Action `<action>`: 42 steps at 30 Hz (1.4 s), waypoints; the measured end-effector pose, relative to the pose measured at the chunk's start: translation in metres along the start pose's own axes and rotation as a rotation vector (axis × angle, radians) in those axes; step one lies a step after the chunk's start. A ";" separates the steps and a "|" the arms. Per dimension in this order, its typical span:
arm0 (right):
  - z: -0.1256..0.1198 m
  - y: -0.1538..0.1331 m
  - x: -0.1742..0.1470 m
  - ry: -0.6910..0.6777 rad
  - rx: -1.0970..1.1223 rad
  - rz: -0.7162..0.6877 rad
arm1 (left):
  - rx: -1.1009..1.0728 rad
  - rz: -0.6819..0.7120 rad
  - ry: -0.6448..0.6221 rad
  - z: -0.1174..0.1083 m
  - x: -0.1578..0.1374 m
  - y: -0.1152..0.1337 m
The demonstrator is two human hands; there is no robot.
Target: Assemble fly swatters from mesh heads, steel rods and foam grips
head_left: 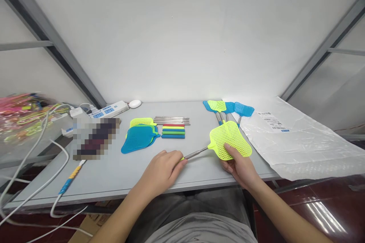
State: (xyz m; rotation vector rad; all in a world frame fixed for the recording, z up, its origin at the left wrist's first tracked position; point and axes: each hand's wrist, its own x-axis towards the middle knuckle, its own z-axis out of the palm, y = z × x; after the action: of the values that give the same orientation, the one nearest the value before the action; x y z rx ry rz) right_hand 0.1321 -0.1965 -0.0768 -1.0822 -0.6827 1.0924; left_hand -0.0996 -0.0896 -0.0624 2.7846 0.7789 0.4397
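My left hand (163, 169) is closed around the grip end of a fly swatter, hiding most of that grip. The swatter's metal rod (196, 153) runs rightward to its yellow perforated head (230, 138). My right hand (241, 167) pinches the head's lower edge, thumb on top. To the left lie stacked loose swatter heads, a blue one (138, 139) over a yellow one (142, 122). Beside them sit several metal rods (172, 120) and several coloured grip sleeves (173, 132). Assembled swatters with blue (244, 109) and yellow (216, 105) heads rest at the back right.
A white plastic bag (296, 136) covers the table's right side. On the left are a power strip (110, 110), a pixelated object (95, 138) with a cable (70, 178), a white oval object (135, 104) and bagged colourful items (25, 117). A white wall (188, 45) stands behind.
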 end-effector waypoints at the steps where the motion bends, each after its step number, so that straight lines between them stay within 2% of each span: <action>1: 0.000 0.000 0.000 0.007 0.008 0.000 | 0.000 -0.002 0.003 0.000 0.000 0.000; 14: -0.003 0.002 0.002 0.009 0.048 -0.031 | 0.013 0.015 -0.006 0.000 -0.002 0.000; 26: -0.004 0.004 0.001 0.024 0.047 -0.044 | 0.086 0.053 0.056 0.004 -0.003 -0.002; 36: -0.008 0.002 0.002 -0.023 0.047 0.017 | 0.153 0.176 0.160 0.007 -0.004 -0.004; 42: -0.012 0.008 0.003 -0.101 -0.024 0.023 | 0.260 0.265 0.232 0.008 0.000 0.001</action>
State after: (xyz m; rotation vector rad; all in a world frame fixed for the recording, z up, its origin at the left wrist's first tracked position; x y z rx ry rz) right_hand 0.1409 -0.1970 -0.0892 -1.0633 -0.7669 1.1678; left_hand -0.0961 -0.0915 -0.0698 3.1361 0.5434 0.7716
